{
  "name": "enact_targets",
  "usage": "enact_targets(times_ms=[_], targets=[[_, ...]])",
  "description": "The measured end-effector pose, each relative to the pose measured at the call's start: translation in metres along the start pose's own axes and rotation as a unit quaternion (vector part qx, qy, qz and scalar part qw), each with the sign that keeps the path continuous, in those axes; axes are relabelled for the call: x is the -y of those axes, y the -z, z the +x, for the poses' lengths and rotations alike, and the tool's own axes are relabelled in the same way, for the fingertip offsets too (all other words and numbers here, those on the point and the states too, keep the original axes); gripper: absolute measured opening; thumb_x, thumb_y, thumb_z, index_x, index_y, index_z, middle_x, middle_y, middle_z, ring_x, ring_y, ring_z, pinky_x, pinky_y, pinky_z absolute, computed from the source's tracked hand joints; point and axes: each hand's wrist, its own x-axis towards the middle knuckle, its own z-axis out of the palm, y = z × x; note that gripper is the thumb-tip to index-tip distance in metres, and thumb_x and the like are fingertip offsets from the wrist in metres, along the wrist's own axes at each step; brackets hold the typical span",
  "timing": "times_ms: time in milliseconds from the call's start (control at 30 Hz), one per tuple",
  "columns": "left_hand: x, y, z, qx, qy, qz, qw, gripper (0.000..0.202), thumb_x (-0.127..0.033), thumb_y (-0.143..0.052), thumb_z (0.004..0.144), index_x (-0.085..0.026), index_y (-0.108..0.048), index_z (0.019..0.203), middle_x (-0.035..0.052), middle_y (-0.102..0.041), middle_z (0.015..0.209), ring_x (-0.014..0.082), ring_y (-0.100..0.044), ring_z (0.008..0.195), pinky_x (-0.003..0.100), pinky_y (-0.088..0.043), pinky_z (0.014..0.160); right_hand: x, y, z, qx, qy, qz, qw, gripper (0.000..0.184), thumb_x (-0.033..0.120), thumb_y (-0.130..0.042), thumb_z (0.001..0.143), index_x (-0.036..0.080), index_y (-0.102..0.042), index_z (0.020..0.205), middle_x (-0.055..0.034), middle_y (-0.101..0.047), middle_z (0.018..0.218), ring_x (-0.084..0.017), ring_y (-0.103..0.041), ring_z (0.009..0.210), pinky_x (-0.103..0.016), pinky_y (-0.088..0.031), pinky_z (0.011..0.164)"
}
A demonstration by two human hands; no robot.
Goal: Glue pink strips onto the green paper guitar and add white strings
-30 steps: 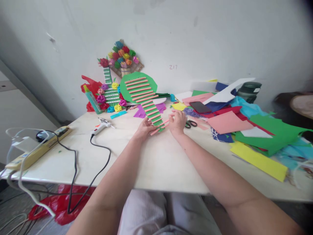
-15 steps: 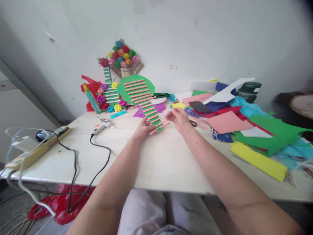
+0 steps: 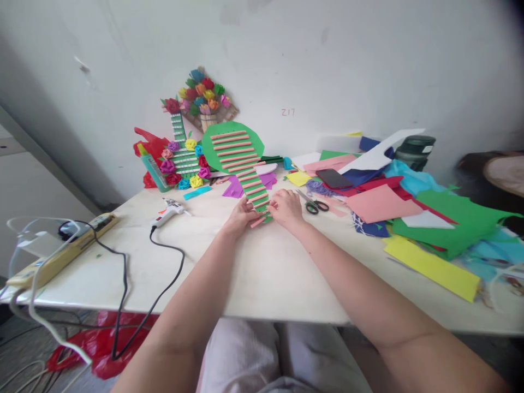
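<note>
From afar, I see L hand [image 3: 240, 217] grasping narrow end of green card [image 3: 236, 155], prob. to steady it; R hand [image 3: 286, 208] at opp. edge, grip unclear.

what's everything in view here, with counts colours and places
Table: one, white, in front
Wall: one, pale, behind
Green cutout: one, green, centre of table
Pink sticks: over ten, pink, across the cutout
Flower craft: one, green-and-white with multicoloured flowers, back left
Flower panel: one, multicoloured, against the wall
Bottle: one, teal, back left
Red plastic: two patches, red, back left and under the table
Glue gun: one, white, left
Power strip: one, yellowish, left edge
Scissors: one, black-handled, right of centre
Phone: one, dark, right
Coloured sheets: many, mixed, right
Container: one, dark green, back right
Left hand: one, bare, at the cutout's lower left
Right hand: one, bare, at the cutout's lower right
</note>
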Motion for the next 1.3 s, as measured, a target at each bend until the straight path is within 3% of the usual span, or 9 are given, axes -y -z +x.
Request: enact_targets(times_ms=[133, 267, 500, 567, 800, 1067, 1300], targets=[[0.001, -0.001, 0.0, -0.002, -0.008, 0.003, 1.0, 0.063, -0.011, -0.073, 0.054, -0.019, -0.048, 0.111, 0.0078, -0.064, 0.099, 0.0226, -0.063, 0.081, 0.041, -0.048, 0.08, 0.003, -0.005, 0.0, 0.011, 0.0, -0.008, 1.0, 0.01, 0.022, -0.054, 0.073, 0.018, -0.063, 0.068, -0.0071, -0.058, 0.103, -0.023, -0.044, 0.095, -0.037, -0.032, 0.081], [-0.001, -0.002, -0.001, 0.01, -0.003, 0.0, 1.0, 0.065, -0.012, -0.073, 0.054, -0.02, -0.047, 0.113, 0.0091, -0.062, 0.104, 0.0252, -0.063, 0.085, 0.042, -0.048, 0.079, 0.001, -0.008, 0.002, 0.007, -0.037, 0.038, 0.999, 0.01, 0.019, -0.052, 0.074, 0.018, -0.061, 0.07, -0.007, -0.057, 0.108, -0.022, -0.046, 0.097, -0.036, -0.032, 0.083], [-0.003, -0.002, -0.002, 0.004, 0.014, 0.002, 1.0, 0.069, -0.014, -0.073, 0.054, -0.02, -0.046, 0.117, 0.0106, -0.061, 0.108, 0.0277, -0.061, 0.092, 0.043, -0.047, 0.081, -0.019, -0.012, 0.008, -0.122, -0.13, 0.126, 0.976, 0.011, 0.019, -0.047, 0.075, 0.018, -0.057, 0.073, -0.008, -0.061, 0.093, -0.02, -0.052, 0.088, -0.034, -0.037, 0.079], [-0.003, -0.002, -0.002, 0.004, 0.016, 0.005, 1.0, 0.07, -0.015, -0.073, 0.054, -0.019, -0.046, 0.117, 0.011, -0.061, 0.108, 0.0275, -0.061, 0.091, 0.042, -0.047, 0.081, -0.023, -0.01, 0.009, -0.13, -0.145, 0.134, 0.972, 0.013, 0.022, -0.046, 0.077, 0.018, -0.058, 0.075, -0.0068, -0.062, 0.086, -0.019, -0.053, 0.082, -0.033, -0.038, 0.076], [-0.004, -0.003, -0.002, 0.004, 0.012, 0.001, 1.0, 0.066, -0.012, -0.072, 0.055, -0.02, -0.047, 0.114, 0.0095, -0.062, 0.104, 0.0269, -0.062, 0.089, 0.042, -0.048, 0.079, -0.011, 0.004, 0.004, -0.009, -0.028, 0.01, 1.0, 0.015, 0.024, -0.052, 0.075, 0.019, -0.064, 0.07, -0.0055, -0.064, 0.095, -0.023, -0.049, 0.091, -0.038, -0.032, 0.08], [-0.002, -0.004, -0.002, 0.006, -0.012, 0.016, 1.0, 0.066, -0.015, -0.074, 0.053, -0.019, -0.047, 0.113, 0.0101, -0.062, 0.105, 0.0272, -0.061, 0.089, 0.042, -0.049, 0.078, -0.005, 0.006, -0.001, 0.019, 0.067, -0.046, 0.997, 0.011, 0.018, -0.056, 0.072, 0.019, -0.067, 0.071, -0.0064, -0.058, 0.112, -0.025, -0.042, 0.104, -0.04, -0.026, 0.087], [0.0, -0.004, 0.0, 0.0, -0.021, 0.036, 0.999, 0.065, -0.016, -0.074, 0.053, -0.019, -0.048, 0.112, 0.0092, -0.064, 0.101, 0.0255, -0.062, 0.085, 0.04, -0.051, 0.075, -0.005, 0.003, 0.0, 0.028, 0.06, -0.052, 0.997, 0.011, 0.015, -0.055, 0.071, 0.017, -0.066, 0.074, -0.0081, -0.056, 0.115, -0.025, -0.043, 0.104, -0.04, -0.027, 0.086]])
